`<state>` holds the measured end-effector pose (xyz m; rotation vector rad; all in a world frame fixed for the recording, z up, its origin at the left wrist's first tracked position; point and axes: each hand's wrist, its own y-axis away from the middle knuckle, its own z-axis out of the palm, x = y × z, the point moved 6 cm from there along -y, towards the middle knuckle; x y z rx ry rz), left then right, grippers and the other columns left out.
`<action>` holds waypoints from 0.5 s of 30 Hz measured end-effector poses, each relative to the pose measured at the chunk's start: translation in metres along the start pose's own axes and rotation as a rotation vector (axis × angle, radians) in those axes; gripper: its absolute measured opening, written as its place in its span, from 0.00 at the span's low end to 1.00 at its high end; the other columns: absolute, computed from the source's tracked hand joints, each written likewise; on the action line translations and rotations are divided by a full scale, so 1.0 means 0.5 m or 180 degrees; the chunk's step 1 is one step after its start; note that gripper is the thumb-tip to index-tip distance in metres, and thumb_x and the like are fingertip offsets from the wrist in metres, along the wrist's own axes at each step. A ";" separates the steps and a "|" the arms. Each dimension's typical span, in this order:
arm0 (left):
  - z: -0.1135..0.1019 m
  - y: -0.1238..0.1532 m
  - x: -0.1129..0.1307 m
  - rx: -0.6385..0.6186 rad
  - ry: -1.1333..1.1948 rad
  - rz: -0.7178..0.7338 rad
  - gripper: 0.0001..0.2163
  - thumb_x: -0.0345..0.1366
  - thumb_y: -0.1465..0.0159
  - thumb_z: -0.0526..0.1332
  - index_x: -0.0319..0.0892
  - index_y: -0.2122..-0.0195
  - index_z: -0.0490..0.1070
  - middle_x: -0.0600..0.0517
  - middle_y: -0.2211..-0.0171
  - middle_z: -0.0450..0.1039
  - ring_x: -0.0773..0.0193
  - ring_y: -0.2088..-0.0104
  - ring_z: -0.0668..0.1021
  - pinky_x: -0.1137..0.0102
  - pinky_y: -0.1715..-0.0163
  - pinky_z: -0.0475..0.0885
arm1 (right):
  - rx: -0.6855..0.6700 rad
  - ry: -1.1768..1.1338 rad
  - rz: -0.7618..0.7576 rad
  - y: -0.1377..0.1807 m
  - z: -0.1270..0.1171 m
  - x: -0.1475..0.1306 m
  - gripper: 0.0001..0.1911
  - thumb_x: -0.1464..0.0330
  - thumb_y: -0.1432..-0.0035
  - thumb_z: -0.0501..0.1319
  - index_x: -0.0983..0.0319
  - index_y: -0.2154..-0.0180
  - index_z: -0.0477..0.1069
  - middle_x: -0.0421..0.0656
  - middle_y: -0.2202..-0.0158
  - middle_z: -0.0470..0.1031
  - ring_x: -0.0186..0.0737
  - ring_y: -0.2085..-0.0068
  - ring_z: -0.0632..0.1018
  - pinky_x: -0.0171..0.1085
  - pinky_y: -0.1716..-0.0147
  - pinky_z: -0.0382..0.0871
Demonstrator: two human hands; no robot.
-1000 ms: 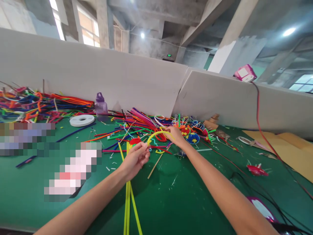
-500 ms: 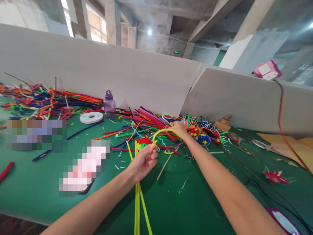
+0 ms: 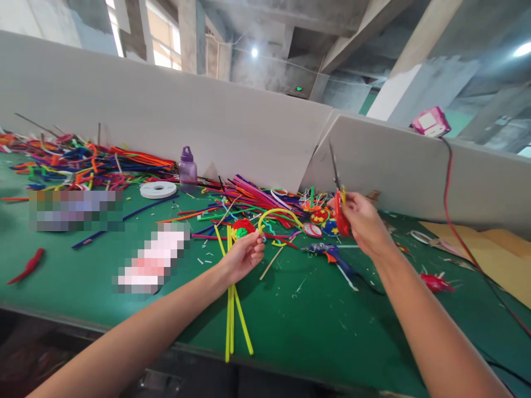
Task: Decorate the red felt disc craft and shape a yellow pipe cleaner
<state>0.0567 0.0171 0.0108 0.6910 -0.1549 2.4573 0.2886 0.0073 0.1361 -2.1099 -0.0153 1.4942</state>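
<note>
My left hand (image 3: 244,255) is closed on one end of a yellow pipe cleaner (image 3: 277,214) that arches over the pile, low above the green table (image 3: 298,326). Several straight yellow pipe cleaners (image 3: 230,315) lie under that hand and reach the table's front edge. My right hand (image 3: 362,221) is raised to the right and grips red-handled scissors (image 3: 339,199), blades pointing up. A blue glue gun (image 3: 329,255) lies on the table between the hands.
A big heap of coloured pipe cleaners (image 3: 83,163) runs along the white partition (image 3: 199,121). A purple bottle (image 3: 188,168), a white tape roll (image 3: 158,189), decorated balls (image 3: 319,214), a red cable (image 3: 464,232) and cardboard (image 3: 489,249) are nearby.
My right hand let go of the far end of the yellow pipe cleaner, moved right and lifted the red scissors. The left hand kept its hold. The view shifted down slightly.
</note>
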 end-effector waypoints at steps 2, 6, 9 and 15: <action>0.003 0.002 0.001 -0.0013 0.0008 0.0006 0.05 0.28 0.40 0.62 0.34 0.72 0.67 0.55 0.77 0.62 0.78 0.81 0.66 0.84 0.87 0.59 | -0.0162 0.0045 0.0001 0.062 -0.008 -0.012 0.30 0.48 0.62 0.68 0.59 0.62 0.65 0.44 0.64 0.74 0.39 0.64 0.76 0.36 0.66 0.71; 0.009 0.005 0.000 -0.0024 -0.0015 -0.0020 0.06 0.29 0.38 0.60 0.34 0.72 0.67 0.56 0.78 0.60 0.78 0.82 0.65 0.85 0.87 0.59 | -0.0483 0.0182 0.0388 0.161 0.005 0.009 0.29 0.46 0.61 0.66 0.59 0.62 0.66 0.45 0.64 0.74 0.41 0.66 0.76 0.38 0.70 0.71; 0.010 0.005 -0.002 0.0020 -0.0071 -0.0049 0.07 0.29 0.37 0.59 0.34 0.73 0.67 0.56 0.78 0.60 0.78 0.82 0.64 0.84 0.87 0.60 | -0.0576 0.0578 0.0578 0.214 0.023 0.044 0.27 0.48 0.60 0.66 0.60 0.63 0.68 0.45 0.70 0.75 0.45 0.68 0.77 0.40 0.69 0.71; 0.013 0.005 0.000 -0.0063 -0.0133 0.0061 0.06 0.29 0.38 0.60 0.35 0.72 0.66 0.57 0.79 0.59 0.78 0.83 0.63 0.84 0.86 0.60 | -0.1010 0.1778 0.0230 0.264 0.066 0.081 0.28 0.58 0.58 0.67 0.59 0.54 0.68 0.48 0.55 0.76 0.50 0.58 0.78 0.42 0.62 0.72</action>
